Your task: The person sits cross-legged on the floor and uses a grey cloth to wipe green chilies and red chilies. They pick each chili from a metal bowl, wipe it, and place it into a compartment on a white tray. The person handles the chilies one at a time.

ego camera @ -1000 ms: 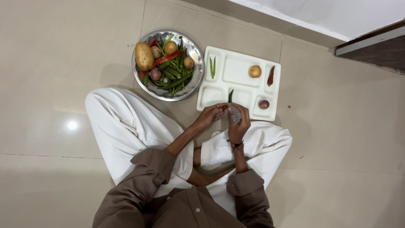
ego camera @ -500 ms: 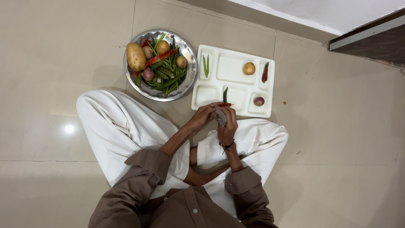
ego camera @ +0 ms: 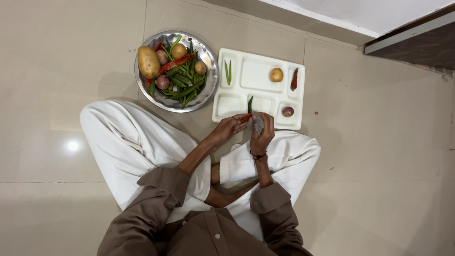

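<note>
Head view: a red chilli [ego camera: 245, 118] sits pinched in the fingers of the left hand [ego camera: 229, 128], its tip reaching toward the right hand [ego camera: 261, 132] at 3 o'clock. The right hand is clenched around a crumpled grey cloth [ego camera: 258, 124]. Both hover at the near edge of a white compartment tray [ego camera: 237, 105] on the beige tiled floor [ego camera: 379, 142]. At 10 o'clock stands a steel plate [ego camera: 209, 90] of vegetables.

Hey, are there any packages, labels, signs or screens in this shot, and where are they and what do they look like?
None in view: no package, label, sign or screen.
Only loose vegetables in a round steel plate and a white compartment tray on the tiled floor.
</note>
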